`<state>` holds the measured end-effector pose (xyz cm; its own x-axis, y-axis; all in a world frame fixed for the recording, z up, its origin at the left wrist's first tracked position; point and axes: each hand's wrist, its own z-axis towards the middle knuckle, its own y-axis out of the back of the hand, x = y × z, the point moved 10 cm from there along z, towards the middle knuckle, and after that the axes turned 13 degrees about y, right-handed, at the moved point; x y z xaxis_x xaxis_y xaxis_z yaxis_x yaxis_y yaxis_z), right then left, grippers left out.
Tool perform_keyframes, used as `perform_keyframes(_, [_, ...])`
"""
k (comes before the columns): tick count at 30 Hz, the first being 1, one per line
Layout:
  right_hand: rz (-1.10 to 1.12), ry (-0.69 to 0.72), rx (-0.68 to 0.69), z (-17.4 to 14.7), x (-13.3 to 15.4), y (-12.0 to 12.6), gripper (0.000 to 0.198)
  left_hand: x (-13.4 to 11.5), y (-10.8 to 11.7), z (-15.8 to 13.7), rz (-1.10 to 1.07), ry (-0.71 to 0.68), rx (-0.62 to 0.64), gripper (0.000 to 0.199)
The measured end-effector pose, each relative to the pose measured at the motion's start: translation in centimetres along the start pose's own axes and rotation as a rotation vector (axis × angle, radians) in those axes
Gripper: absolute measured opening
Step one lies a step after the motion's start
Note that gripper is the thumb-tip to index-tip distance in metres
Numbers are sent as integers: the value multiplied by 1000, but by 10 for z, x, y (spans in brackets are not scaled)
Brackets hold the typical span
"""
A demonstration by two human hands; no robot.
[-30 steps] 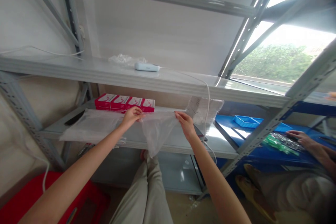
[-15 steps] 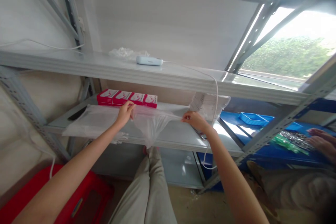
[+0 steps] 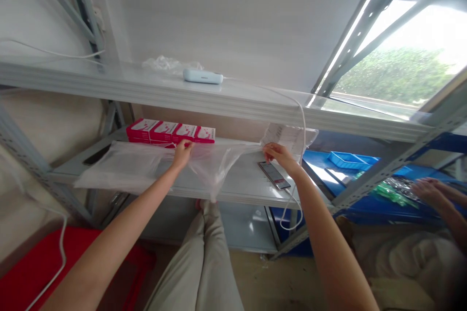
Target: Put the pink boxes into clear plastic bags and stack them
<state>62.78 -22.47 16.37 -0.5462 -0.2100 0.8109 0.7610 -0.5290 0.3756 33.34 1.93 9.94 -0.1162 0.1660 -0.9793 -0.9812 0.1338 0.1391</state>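
Observation:
A clear plastic bag (image 3: 216, 167) is stretched between my two hands above the middle shelf, its lower part hanging past the front edge. My left hand (image 3: 183, 153) pinches its left side, close in front of the pink-and-white boxes (image 3: 164, 131). My right hand (image 3: 276, 152) has its fingers closed at the bag's right end, above a phone (image 3: 274, 175) lying on the shelf. To the left, a flat stack of clear plastic bags (image 3: 122, 167) lies on the same shelf and overhangs its edge.
A pale blue device (image 3: 203, 76) with a white cable (image 3: 303, 121) rests on the upper shelf (image 3: 146, 88). Behind my right hand lies a clear packet (image 3: 288, 135). A red stool (image 3: 54, 257) stands lower left. At right, another person's hands (image 3: 430, 192) are by a blue table.
Both hands have moved slightly right, and the bag is pulled wider between them. The phone has come into fuller view. The camera view has shifted a little.

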Motion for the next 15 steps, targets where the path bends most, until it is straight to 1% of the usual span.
perform_keyframes(2, [63, -93, -228, -9, -28, 0, 54, 16, -11, 3, 37, 69, -5, 13])
perform_keyframes(3, [88, -128, -326, -19, -40, -8, 63, 24, -15, 3, 45, 94, -15, 12])
perform_keyframes(4, [100, -170, -382, -32, -51, -21, 68, 31, -18, 3, 50, 114, -26, 11])
perform_keyframes(5, [116, -195, -365, -44, -60, -43, 72, 38, -21, 3, 55, 136, -36, 11])
perform_keyframes(6, [138, -189, -314, -54, -65, -68, 76, 44, -23, 3, 58, 156, -49, 10])
perform_keyframes(8, [182, -150, -200, -69, -72, -114, 85, 52, -24, 1, 58, 180, -91, 14])
perform_keyframes(9, [189, -119, -148, -73, -74, -133, 86, 55, -23, -2, 54, 183, -116, 20])
perform_keyframes(10, [182, -99, -99, -74, -77, -148, 82, 56, -22, -6, 50, 182, -139, 27])
perform_keyframes(11, [164, -92, -66, -71, -82, -158, 73, 58, -22, -12, 45, 179, -156, 35])
perform_keyframes(12, [142, -94, -46, -67, -87, -164, 59, 59, -21, -20, 33, 165, -171, 43])
perform_keyframes(14, [112, -112, -44, -55, -97, -169, 33, 59, -20, -42, -4, 97, -202, 55])
perform_keyframes(15, [111, -117, -54, -49, -100, -169, 26, 59, -18, -55, -19, 46, -219, 57])
